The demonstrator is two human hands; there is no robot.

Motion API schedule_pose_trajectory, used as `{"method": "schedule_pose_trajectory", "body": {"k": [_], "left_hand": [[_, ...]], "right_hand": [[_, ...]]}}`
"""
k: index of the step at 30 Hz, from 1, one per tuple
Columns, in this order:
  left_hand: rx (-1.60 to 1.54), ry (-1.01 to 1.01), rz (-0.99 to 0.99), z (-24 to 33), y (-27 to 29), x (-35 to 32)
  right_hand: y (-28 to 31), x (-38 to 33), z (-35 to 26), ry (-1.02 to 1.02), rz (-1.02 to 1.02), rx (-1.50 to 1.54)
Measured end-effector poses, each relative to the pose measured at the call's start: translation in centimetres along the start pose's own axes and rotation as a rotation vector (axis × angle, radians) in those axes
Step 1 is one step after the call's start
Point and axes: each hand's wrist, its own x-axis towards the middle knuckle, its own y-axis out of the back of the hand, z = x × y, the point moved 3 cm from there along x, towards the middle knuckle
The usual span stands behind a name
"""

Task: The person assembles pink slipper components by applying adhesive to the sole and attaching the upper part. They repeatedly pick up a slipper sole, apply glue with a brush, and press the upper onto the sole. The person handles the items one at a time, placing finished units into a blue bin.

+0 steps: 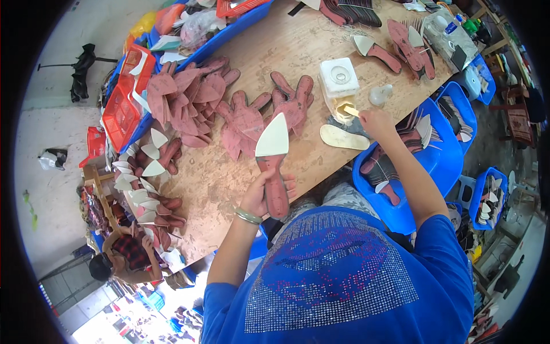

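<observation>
My left hand (256, 194) grips a shoe insole (275, 186), thumb on one side and fingertips showing past the other. The insole is reddish-brown at the heel and cream at its pointed end, which leans up over the table. Off to the right, my right hand (377, 124) is closed around a flat yellow stick-like handle (352, 111). That handle's far end dips into a small glue-crusted pot (342, 116), so its tip is hidden. A white plastic container (338, 78) stands right behind the pot. Just below lies a pale insole-shaped piece (344, 138).
Piles of reddish insoles (186, 97) cover the table's left and middle. Cream-tipped ones (150, 203) line the left edge. Blue tubs (441, 166) holding insoles stand at the right. Red baskets (123, 117) sit far left. Another person (129, 255) is at lower left.
</observation>
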Motion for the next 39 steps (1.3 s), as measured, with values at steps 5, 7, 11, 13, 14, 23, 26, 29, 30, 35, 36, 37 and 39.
{"method": "schedule_pose_trajectory", "body": {"k": [5,7,11,13,14,23,26,29,30,35,36,37,39], "left_hand": [[0.076,-0.005,0.003,-1.3,-0.9,0.4],[0.018,-0.020,-0.034,-1.3,-2.2,-0.1],[-0.036,-0.034,-0.074,-1.4,-4.0,-0.8],[-0.044,-0.045,-0.089,-1.6,-4.2,-1.0],[-0.040,-0.049,-0.095,-1.8,-4.2,-1.2],[-0.098,-0.118,-0.081,-1.7,-4.3,-2.8],[-0.134,-0.121,-0.103,-1.5,-4.1,-3.0],[-0.124,-0.141,-0.106,-1.3,-3.9,-3.7],[-0.120,-0.155,-0.105,-1.3,-3.7,-3.8],[0.024,-0.192,0.009,-1.4,-3.6,-3.2],[0.091,-0.204,0.035,-1.6,-3.8,-3.2],[0.083,-0.201,0.072,-1.6,-3.7,-3.0],[0.069,-0.191,0.143,-1.4,-2.7,-2.8]], "right_hand": [[2.1,-3.4,-1.0,-0.074,-0.014,0.154],[4.0,-5.2,-2.7,-0.157,0.068,0.430],[6.7,-7.5,-9.6,0.079,0.146,0.959],[7.8,-7.1,-11.8,0.219,0.100,0.605],[8.0,-7.1,-12.5,0.285,0.078,0.427],[9.8,-5.9,-16.1,0.537,0.296,0.538],[7.7,-3.0,-14.4,0.319,0.368,0.452],[7.0,-0.5,-11.8,0.166,0.418,0.484],[8.3,-1.2,-13.0,0.201,0.391,0.495],[10.9,-5.1,-18.4,0.449,0.282,0.585],[10.5,-5.2,-18.5,0.463,0.258,0.537],[9.8,-4.7,-17.2,0.357,0.298,0.540],[7.3,-2.7,-12.8,0.140,0.377,0.543]]}}
